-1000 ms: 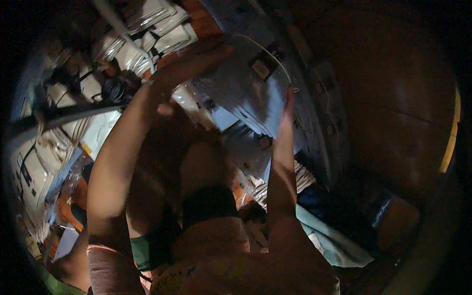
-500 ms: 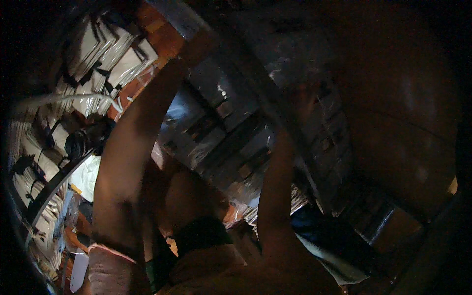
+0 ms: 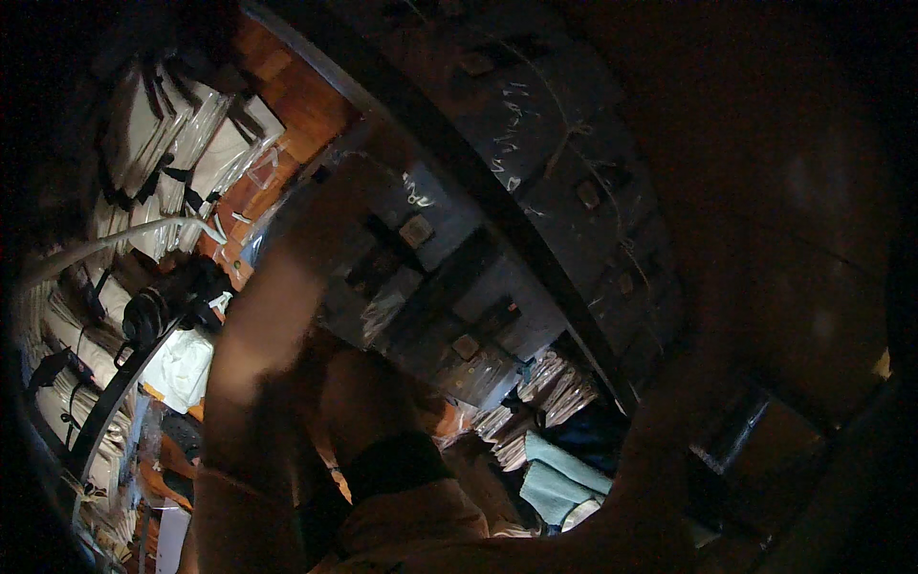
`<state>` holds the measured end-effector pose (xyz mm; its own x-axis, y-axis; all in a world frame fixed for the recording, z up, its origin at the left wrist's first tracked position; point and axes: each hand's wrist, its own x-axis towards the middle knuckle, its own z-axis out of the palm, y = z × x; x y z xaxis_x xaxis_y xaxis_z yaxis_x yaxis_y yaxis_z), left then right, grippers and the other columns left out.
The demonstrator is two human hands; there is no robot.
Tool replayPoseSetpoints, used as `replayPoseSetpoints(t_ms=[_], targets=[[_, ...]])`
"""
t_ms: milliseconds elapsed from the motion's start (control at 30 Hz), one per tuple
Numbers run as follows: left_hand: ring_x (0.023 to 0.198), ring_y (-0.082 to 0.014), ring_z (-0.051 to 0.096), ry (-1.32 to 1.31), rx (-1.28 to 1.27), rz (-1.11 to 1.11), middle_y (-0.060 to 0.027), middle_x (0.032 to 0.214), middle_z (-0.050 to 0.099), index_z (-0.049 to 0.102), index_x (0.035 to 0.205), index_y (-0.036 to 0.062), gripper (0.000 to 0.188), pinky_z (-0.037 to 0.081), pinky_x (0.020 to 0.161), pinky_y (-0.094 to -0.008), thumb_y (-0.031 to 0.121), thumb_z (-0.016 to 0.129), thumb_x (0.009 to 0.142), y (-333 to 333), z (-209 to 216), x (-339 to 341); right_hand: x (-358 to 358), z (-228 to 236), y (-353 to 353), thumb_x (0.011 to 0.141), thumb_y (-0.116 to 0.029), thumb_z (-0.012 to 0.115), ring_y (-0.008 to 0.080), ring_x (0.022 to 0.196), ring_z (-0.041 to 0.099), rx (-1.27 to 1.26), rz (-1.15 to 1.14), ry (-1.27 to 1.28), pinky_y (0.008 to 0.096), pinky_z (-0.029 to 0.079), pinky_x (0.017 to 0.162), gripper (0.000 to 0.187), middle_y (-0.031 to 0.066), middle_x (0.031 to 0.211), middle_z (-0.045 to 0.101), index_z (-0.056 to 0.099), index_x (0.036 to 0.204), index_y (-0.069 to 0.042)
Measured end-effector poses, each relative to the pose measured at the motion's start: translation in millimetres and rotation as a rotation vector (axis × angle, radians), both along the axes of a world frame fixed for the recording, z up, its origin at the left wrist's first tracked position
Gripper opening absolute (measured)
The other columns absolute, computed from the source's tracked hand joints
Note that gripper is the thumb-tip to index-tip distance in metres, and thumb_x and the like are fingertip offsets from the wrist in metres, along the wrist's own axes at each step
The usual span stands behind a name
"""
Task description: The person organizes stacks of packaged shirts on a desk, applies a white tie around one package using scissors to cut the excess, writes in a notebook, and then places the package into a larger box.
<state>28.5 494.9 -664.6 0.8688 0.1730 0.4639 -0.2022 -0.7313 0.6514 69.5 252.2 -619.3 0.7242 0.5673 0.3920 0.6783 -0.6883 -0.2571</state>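
Note:
The scene is very dark. My left forearm [image 3: 263, 330] reaches up from the lower left, and my left hand [image 3: 346, 196] fades into shadow over a dark bundle wrapped in clear plastic [image 3: 445, 311]. Its fingers do not show. Pale scrawled marks and small light square patches lie on the bundle. My right arm [image 3: 645, 469] stretches up on the right into near blackness, so its hand cannot be made out. A long dark bar [image 3: 497, 210] runs diagonally beside the bundle. Beyond it lies another dark surface tied with thin string [image 3: 574, 129].
Stacks of pale folded pieces in clear plastic [image 3: 167, 124] fill the left. A white cable [image 3: 143, 230], a black curved band [image 3: 105, 421] and a white cloth [image 3: 182, 368] lie near them. Orange-brown flooring [image 3: 287, 72] shows between. A light blue-green folded cloth [image 3: 564, 478] rests lower right.
My right arm has swung right, away from the wrapped bundle, uncovering the blue-green cloth. My left forearm has shifted lower, and the view has moved slightly.

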Motion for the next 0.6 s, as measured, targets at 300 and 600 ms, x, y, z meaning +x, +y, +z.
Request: replayPoseSetpoints(t_ms=[300,600], targets=[[0.124,-0.0342,0.027,0.005,0.23,-0.053,-0.0081,0.128,0.041,0.048,0.122,0.0194,0.066,0.022,0.095,-0.0609,0.046,0.067,0.065,-42,-29,20,108,-77,28,0.084,-0.031,0.05,0.0381,0.116,0.04,-0.173,0.167,-0.204,0.0524,0.032,0.094,0.044,0.0135,0.131,0.041,0.046,0.125,-0.014],[0.123,-0.0401,0.025,0.049,0.203,-0.04,-0.0077,0.129,0.04,0.049,0.121,0.0299,0.075,0.015,0.087,-0.0739,0.053,0.07,0.053,-53,-56,32,128,-114,37,0.083,-0.029,0.052,0.0415,0.116,0.039,-0.158,0.215,-0.246,0.0562,0.031,0.093,0.043,0.0138,0.131,0.04,0.047,0.124,-0.016]])
